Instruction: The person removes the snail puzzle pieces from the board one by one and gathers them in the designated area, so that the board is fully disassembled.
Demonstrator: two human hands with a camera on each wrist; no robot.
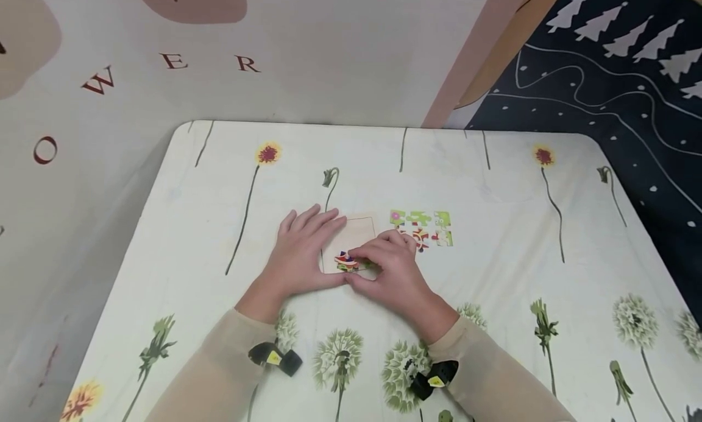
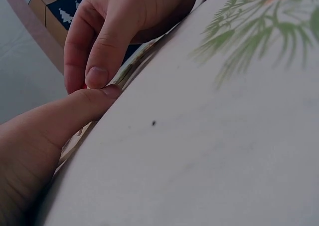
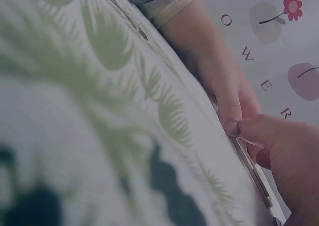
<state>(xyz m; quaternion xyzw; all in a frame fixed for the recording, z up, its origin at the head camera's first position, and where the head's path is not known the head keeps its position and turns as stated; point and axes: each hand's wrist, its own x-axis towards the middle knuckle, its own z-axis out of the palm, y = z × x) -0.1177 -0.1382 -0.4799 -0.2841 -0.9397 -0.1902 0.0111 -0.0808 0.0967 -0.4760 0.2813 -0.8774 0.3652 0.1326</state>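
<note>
A small wooden puzzle board (image 1: pixel 359 227) with a thin outlined border lies on the cloth between the two hands. My left hand (image 1: pixel 298 251) rests over its left side, fingers spread and fairly straight, the thumb along the near edge. At the board's lower left is a red, white and blue puzzle piece (image 1: pixel 344 261). My right hand (image 1: pixel 392 270) has its curled fingertips on this piece, and a bit of red shows at them in the left wrist view. Both thumb tips meet at the near edge; the right thumb (image 2: pixel 97 76) sits just above the left thumb (image 2: pixel 94 100).
Several loose jigsaw pieces (image 1: pixel 419 218), green, red and white, lie to the right of the board, partly behind the right hand. A flower-printed cloth (image 1: pixel 493 196) covers the table. Behind it hangs a pale printed curtain (image 1: pixel 340 56), with a dark tree-patterned cloth (image 1: pixel 603 105) at right.
</note>
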